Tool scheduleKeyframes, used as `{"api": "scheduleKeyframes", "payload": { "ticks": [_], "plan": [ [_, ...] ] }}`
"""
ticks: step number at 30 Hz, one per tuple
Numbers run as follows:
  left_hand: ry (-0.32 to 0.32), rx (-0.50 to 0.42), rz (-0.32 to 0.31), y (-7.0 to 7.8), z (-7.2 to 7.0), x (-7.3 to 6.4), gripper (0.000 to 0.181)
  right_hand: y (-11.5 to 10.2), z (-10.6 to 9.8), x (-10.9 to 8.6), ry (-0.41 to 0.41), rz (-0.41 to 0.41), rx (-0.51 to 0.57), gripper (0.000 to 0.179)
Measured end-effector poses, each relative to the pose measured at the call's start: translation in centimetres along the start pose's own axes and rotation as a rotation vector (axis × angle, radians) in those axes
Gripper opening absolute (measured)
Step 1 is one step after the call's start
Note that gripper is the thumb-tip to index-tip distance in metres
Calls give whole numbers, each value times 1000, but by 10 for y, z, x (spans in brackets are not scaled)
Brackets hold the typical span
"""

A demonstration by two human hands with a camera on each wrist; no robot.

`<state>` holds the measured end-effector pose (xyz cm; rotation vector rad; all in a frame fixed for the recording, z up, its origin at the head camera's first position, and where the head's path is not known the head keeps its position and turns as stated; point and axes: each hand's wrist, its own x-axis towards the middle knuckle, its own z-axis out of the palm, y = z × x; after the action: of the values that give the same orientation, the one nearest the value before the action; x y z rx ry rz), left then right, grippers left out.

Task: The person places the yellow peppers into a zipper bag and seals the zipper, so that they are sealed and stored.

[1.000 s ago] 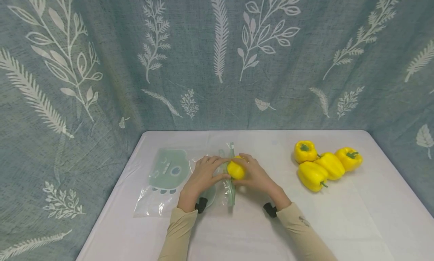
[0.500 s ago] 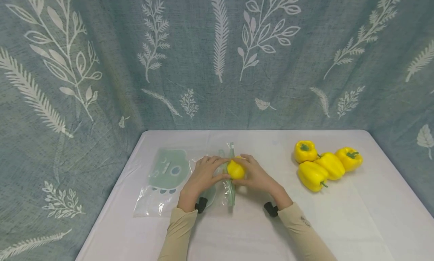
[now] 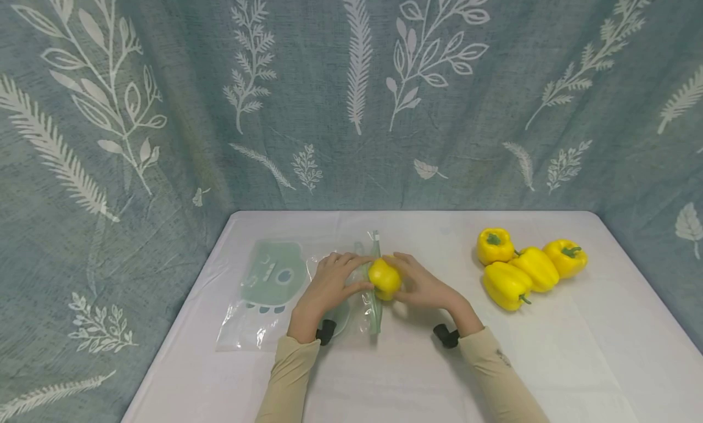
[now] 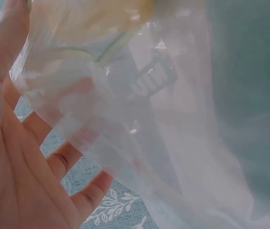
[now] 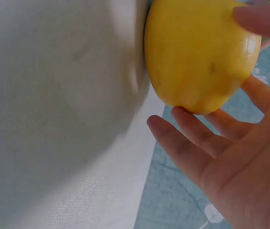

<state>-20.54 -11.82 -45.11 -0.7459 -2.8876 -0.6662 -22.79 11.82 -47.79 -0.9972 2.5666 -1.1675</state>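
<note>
A yellow bell pepper [image 3: 384,278] is at the mouth of a clear zip bag [image 3: 274,273] printed with a green cartoon figure. My right hand [image 3: 425,285] holds the pepper from the right; in the right wrist view, its thumb and several fingertips touch the pepper's skin [image 5: 199,52]. My left hand [image 3: 326,285] holds the bag's mouth beside the green zip strip [image 3: 376,316]. In the left wrist view, the film [image 4: 182,133] passes between thumb and fingers, and the pepper shows blurred at the top. The pepper's far side is hidden.
Several yellow bell peppers [image 3: 527,270] lie grouped on the right of the white-covered table [image 3: 395,380]. A patterned blue-green curtain [image 3: 329,105] hangs around the back and sides.
My right hand has shifted slightly to the right and nearer to me. The pepper has moved a little the same way and turned. My left hand and the bag stay put.
</note>
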Motion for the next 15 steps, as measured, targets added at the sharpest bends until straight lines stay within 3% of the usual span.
{"api": "scheduleKeyframes", "payload": {
  "ticks": [6,15],
  "plan": [
    [-4,24,-1,0,1,1,59,3,1,1,55,-13,9,68],
    [-2,41,8,1,2,2,59,-3,9,3,160,78,33,66]
  ]
}}
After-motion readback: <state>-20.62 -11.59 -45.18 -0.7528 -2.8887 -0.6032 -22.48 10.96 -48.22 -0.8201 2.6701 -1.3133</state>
